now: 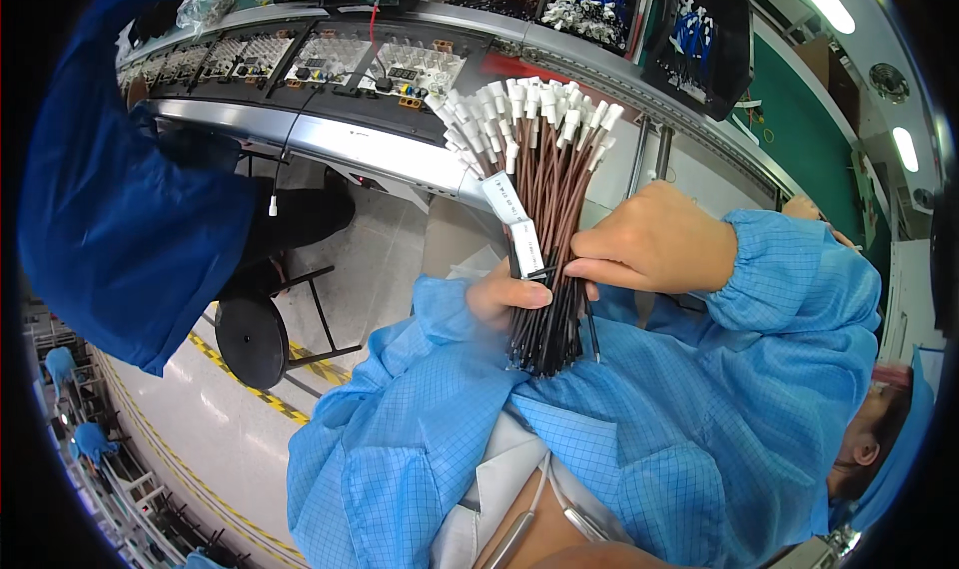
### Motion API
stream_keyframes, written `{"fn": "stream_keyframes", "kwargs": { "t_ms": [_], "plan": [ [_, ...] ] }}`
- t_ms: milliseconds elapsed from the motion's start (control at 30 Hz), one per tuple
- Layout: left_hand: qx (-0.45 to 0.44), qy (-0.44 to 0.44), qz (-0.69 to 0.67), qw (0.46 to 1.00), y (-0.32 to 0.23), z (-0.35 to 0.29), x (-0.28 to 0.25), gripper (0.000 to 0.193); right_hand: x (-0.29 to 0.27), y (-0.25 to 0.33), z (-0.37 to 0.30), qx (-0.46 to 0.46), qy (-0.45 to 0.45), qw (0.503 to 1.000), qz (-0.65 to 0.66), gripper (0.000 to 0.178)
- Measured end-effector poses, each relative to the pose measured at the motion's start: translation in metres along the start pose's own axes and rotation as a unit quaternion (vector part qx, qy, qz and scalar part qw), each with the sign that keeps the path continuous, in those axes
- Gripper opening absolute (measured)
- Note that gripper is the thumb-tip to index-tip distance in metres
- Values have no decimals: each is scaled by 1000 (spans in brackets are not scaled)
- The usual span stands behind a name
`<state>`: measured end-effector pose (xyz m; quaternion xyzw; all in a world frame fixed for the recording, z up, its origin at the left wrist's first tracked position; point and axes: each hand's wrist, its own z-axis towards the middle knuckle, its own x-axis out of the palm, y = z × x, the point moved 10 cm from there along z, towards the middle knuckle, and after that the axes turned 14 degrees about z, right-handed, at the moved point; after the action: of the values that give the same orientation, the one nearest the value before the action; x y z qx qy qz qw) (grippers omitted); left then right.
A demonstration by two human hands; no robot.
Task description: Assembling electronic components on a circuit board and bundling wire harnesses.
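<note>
A thick bundle of wires point(555, 194) stands upright in front of my chest, brown in its upper part and black lower down. White plug connectors point(539, 104) fan out at its top; bare ends point down at my lap. My left hand point(499, 294) is wrapped round the lower part, thumb across the front. Closed in a pinch, my right hand point(654, 241) presses against the bundle's right side, beside a narrow black tie point(540, 272) crossing it. What lies between those fingertips is partly hidden. A white paper label point(526, 247) hangs on the bundle's left front.
Beyond the bundle runs a metal-edged line point(370, 149) carrying circuit boards point(420, 69). Black bins point(699, 54) of wires stand at the far right. A person in dark blue point(140, 209) is at my left, near a round black stool point(252, 342). Another person point(874, 429) is at lower right.
</note>
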<state>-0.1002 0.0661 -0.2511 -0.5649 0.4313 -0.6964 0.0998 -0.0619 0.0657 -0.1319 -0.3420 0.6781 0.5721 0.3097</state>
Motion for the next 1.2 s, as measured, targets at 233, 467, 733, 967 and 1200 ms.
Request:
{"fn": "stream_keyframes", "kwargs": {
  "t_ms": [233,467,733,967,1200],
  "plan": [
    [37,34,-35,998,10,0,-4,61,-1,16,-4,-64,-92,993,-33,25],
    [55,79,-63,993,6,7,6,58,1,33,-12,-79,-129,976,-156,21],
    [234,146,44,960,-22,12,16,58,8,64,-25,-147,-201,937,-247,18],
    [298,156,76,939,-39,5,33,62,16,64,-29,-146,-212,938,-233,16],
    [144,-7,-20,989,-23,9,15,59,18,63,-29,-117,-201,934,-273,14]
  ]
}}
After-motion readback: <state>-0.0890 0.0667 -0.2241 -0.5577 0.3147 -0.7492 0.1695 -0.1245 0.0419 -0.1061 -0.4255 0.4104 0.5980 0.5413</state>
